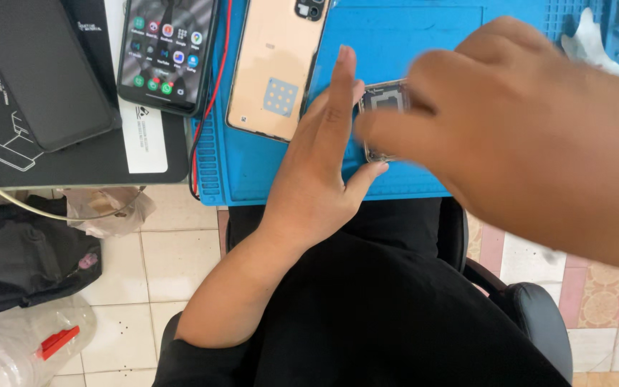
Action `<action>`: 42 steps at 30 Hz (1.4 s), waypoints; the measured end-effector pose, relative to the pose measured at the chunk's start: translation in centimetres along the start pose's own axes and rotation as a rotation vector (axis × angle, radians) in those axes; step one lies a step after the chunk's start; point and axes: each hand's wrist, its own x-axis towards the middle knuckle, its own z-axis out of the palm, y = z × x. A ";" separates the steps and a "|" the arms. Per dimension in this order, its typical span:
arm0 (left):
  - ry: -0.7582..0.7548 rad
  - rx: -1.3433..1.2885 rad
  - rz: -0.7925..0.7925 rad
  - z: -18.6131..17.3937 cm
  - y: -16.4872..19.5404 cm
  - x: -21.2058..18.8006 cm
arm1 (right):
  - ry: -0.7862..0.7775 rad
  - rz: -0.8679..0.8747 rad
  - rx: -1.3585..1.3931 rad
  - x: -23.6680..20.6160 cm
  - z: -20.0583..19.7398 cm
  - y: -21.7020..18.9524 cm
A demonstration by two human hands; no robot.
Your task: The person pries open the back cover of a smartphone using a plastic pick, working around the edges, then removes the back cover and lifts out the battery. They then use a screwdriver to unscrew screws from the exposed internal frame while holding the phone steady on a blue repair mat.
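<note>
A small clear, dark-edged phone part (383,98) lies over the blue work mat (410,36). My left hand (320,165) stands on edge beside it, fingers straight up and thumb hooked under the part's lower edge. My right hand (531,122) comes in from the right, large and blurred. Its fingertips lie across the part, and the blur hides whether they pinch it.
A gold phone back cover (275,64) lies on the mat's left side. A lit phone (166,50) and a dark phone (37,68) rest on a black mat, with red wires (218,79) between. White tissue (590,43) sits far right. A black bag (23,251) and a plastic bottle (30,344) are on the floor.
</note>
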 end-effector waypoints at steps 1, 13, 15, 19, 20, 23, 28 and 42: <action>0.005 -0.006 -0.001 0.0 0.0 0.0 | 0.110 -0.034 0.012 -0.1 -0.1 -0.1; -0.029 0.054 -0.035 -0.2 0.4 0.4 | -0.160 0.155 0.140 -2.7 2.9 0.4; -0.049 0.080 -0.039 -0.3 0.4 0.5 | 0.071 0.126 0.313 -3.6 3.6 1.8; -0.064 0.058 -0.042 -0.7 0.4 0.5 | 0.138 0.278 0.583 -4.8 4.9 3.9; -0.067 0.055 -0.047 -0.7 0.5 0.5 | 0.141 0.317 0.620 -4.9 5.1 4.1; -0.049 0.050 -0.035 -0.7 0.6 0.6 | 0.131 0.416 0.587 -5.5 5.6 3.1; -0.030 0.051 -0.058 -0.4 0.8 0.6 | 0.178 0.425 0.568 -5.2 5.0 2.1; -0.027 0.070 -0.068 -0.2 0.7 0.8 | 0.175 0.332 0.510 -3.6 3.9 1.4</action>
